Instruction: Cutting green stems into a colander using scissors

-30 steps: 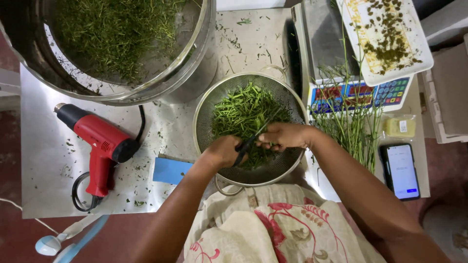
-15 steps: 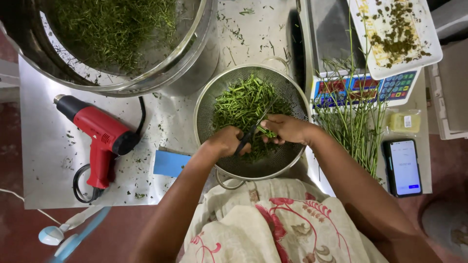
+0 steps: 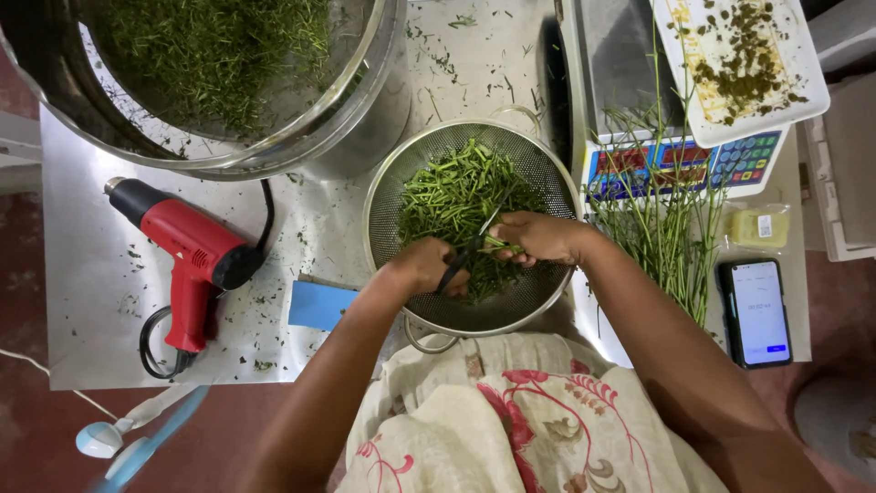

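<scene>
A steel desk (image 3: 82, 301), strewn with green flecks, carries everything. At its far left edge sits a big steel bowl (image 3: 365, 100) filled with finely cut greens. Nearer the person stands a round mesh colander (image 3: 388, 196) holding a heap of chopped green stems (image 3: 447, 196), and both hands work over it. Right of the colander lies a loose bunch of long thin stalks (image 3: 666, 228), spread over the front of a scale (image 3: 684, 164) with coloured keys; a white tray (image 3: 803, 82) of dark scraps rests on top of that scale. A red heat gun (image 3: 196, 251) with a black cord lies on the desk left of the colander, and a blue card (image 3: 319, 306) sits between the two, by the left forearm. A phone (image 3: 759, 312) with a lit screen lies at the desk's right edge, just below a small yellow packet (image 3: 756, 226). The left hand (image 3: 424, 265) has its fingers closed round the handles of dark scissors (image 3: 470, 245), whose blades point up and to the right. The right hand (image 3: 538, 236) has its fingers pinched on a few stems (image 3: 500, 245) held against the blades, above the heap.
</scene>
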